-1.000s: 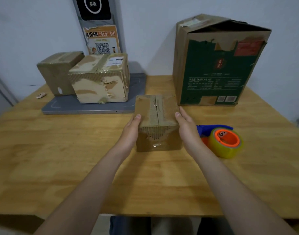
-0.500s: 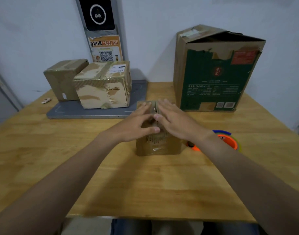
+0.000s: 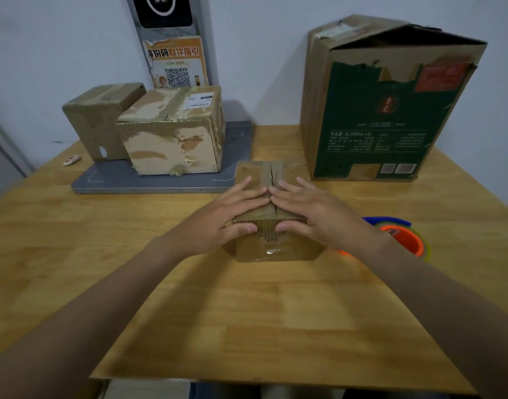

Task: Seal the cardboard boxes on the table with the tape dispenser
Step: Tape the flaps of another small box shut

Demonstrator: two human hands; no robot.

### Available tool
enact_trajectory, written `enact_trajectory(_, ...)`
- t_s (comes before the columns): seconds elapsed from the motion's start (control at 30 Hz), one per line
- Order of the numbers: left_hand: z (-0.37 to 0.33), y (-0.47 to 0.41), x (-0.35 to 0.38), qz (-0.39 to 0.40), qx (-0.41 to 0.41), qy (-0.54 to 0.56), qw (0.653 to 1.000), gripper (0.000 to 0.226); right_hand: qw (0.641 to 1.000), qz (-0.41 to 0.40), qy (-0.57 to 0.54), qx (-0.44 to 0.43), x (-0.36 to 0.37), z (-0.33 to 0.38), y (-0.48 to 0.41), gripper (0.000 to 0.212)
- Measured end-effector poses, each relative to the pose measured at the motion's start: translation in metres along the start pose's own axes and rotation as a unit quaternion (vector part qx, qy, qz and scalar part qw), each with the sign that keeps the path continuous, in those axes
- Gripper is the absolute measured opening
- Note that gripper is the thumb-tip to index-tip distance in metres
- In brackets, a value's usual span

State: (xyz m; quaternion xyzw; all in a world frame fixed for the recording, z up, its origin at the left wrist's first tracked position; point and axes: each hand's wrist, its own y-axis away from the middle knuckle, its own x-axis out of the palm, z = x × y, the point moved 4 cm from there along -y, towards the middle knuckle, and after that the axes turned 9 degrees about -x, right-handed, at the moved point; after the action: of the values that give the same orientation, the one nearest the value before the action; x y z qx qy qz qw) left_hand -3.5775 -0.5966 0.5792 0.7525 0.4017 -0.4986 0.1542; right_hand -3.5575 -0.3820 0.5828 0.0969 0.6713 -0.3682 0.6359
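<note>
A single head-worn view looks forward and down across the counter [image 3: 247, 312], close enough that both forearms [image 3: 108, 298] fill the lower corners. The fingers [image 3: 247, 194] sit mid-frame, and beyond them the wall [image 3: 261, 53] closes the view.

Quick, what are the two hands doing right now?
Left hand: open, pressing flat on the small box.
Right hand: open, pressing flat on the same box.

Ahead of you, left of centre: grey mat [image 3: 149, 183] lying flat on the desk [image 3: 247, 312]. Behind it on the pale wall [image 3: 59, 38], an orange-and-white QR poster [image 3: 176, 64] with a ragged top edge. Directly above the poster, a dark panel [image 3: 163, 10] with a white ring. Small pale object [image 3: 72, 160] on the desk, just left of the mat.
</note>
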Motion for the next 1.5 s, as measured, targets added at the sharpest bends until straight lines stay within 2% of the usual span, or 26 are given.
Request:
enact_trajectory(0.07,0.002,0.004,0.002,-0.005,-0.012,0.008,1.000,0.059,0.996,-0.065,-0.062,-0.006,0.000,-0.005,0.012,0.058)
enact_trajectory(0.2,0.003,0.010,0.003,-0.001,-0.035,0.036,0.999,0.063,0.983,-0.136,-0.120,-0.003,0.002,-0.007,0.029,0.052)
enact_trajectory(0.27,0.003,0.009,-0.001,0.025,-0.038,0.025,0.999,0.070,0.982,-0.142,-0.123,0.004,0.002,-0.007,0.029,0.051)
enact_trajectory(0.4,0.000,0.004,-0.017,0.124,-0.030,-0.046,0.991,0.108,0.984,-0.131,-0.123,0.018,0.001,-0.006,0.028,0.051)
enact_trajectory(0.47,0.000,0.000,-0.023,0.153,-0.023,-0.073,0.985,0.115,0.985,-0.129,-0.116,0.022,0.001,-0.006,0.029,0.050)
enact_trajectory(0.7,0.003,-0.007,-0.025,0.134,-0.031,-0.021,0.990,0.092,0.984,-0.145,-0.103,0.026,0.003,-0.005,0.029,0.048)
enact_trajectory(1.07,0.009,-0.005,-0.004,-0.032,-0.032,0.053,0.998,0.070,0.981,-0.160,-0.092,0.061,0.008,-0.002,0.028,0.046)
enact_trajectory(1.2,0.001,-0.002,-0.008,-0.009,-0.051,0.027,0.998,0.068,0.980,-0.136,-0.106,0.099,0.004,0.006,0.026,0.049)
enact_trajectory(1.3,-0.004,0.002,-0.024,0.005,-0.097,-0.004,0.995,0.060,0.971,-0.112,-0.178,0.110,-0.003,0.021,0.026,0.047)
enact_trajectory(1.4,-0.009,0.005,-0.031,0.004,-0.139,-0.072,0.988,0.073,0.969,-0.084,-0.215,0.085,-0.011,0.027,0.030,0.043)
enact_trajectory(1.5,-0.020,0.003,-0.019,0.010,-0.136,-0.093,0.986,0.079,0.977,-0.047,-0.193,0.080,-0.018,0.013,0.033,0.046)
